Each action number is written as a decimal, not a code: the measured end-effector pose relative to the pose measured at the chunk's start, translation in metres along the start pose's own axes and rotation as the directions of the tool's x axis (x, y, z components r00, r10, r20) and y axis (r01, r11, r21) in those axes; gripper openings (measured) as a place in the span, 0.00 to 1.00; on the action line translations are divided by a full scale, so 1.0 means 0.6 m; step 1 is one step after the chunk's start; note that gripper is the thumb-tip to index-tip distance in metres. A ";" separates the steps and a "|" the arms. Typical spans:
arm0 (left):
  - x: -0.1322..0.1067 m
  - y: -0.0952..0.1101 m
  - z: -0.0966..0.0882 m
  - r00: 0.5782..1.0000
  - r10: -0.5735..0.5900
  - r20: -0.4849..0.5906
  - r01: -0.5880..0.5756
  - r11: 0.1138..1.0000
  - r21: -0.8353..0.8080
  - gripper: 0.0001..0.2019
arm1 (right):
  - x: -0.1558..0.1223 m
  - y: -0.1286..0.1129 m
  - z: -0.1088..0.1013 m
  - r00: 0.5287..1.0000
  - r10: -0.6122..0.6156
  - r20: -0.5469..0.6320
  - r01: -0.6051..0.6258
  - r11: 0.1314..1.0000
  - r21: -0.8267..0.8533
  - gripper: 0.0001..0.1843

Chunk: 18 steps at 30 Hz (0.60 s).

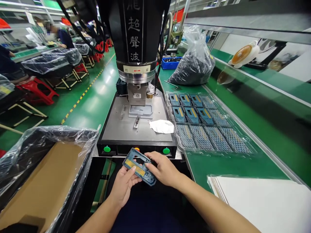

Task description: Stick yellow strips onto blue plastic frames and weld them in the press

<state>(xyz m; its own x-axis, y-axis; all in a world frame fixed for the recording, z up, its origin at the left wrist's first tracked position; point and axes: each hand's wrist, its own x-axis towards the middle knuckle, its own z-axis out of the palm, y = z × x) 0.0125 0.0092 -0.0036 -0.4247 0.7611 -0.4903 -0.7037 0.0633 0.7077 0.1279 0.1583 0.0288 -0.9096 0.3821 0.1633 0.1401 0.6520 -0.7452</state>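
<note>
Between my two hands is a dark blue plastic housing (pixel 148 177) with a rectangular cutout and a yellow strip, tilted, in front of the machine's base. My left hand (pixel 125 183) grips its lower left side, thumb lying on the yellow strip. On its upper right side my right hand (pixel 164 168) is closed, thumb and fingers at the edge. Beyond them stands an ultrasonic welding machine (pixel 136 69), its metal horn (pixel 136 94) above a light grey fixture (pixel 141 110) on the steel plate (pixel 116 126). A white cloth (pixel 162 126) lies on that plate.
At the right, a clear plastic tray (pixel 181 142) holds several similar housings. A bag of dark parts (pixel 194 61) and a blue bin (pixel 170 63) stand behind it. White sheets (pixel 262 200) lie near right. A plastic-lined box (pixel 41 181) with cardboard is at left. Green buttons (pixel 107 149) flank the base front.
</note>
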 end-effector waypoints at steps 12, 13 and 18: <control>-0.002 0.001 -0.010 0.998 0.038 0.055 -0.034 0.996 -0.076 0.23 | 0.021 -0.003 -0.002 0.992 -0.123 0.023 0.124 0.956 -0.266 0.40; 0.000 0.001 -0.013 0.999 0.027 0.044 -0.024 0.998 -0.056 0.23 | 0.038 0.002 -0.016 0.994 -0.110 0.018 0.111 0.955 -0.275 0.40; -0.001 0.004 -0.028 1.000 0.000 -0.010 0.000 1.000 -0.028 0.25 | 0.147 0.047 -0.101 1.000 0.004 0.021 0.005 0.917 -0.398 0.40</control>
<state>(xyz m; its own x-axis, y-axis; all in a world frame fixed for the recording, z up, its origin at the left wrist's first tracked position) 0.0014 -0.0021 -0.0100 -0.4305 0.7544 -0.4956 -0.7190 0.0452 0.6935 0.0755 0.2500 0.0614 -0.9171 0.3707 0.1466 0.2798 0.8605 -0.4257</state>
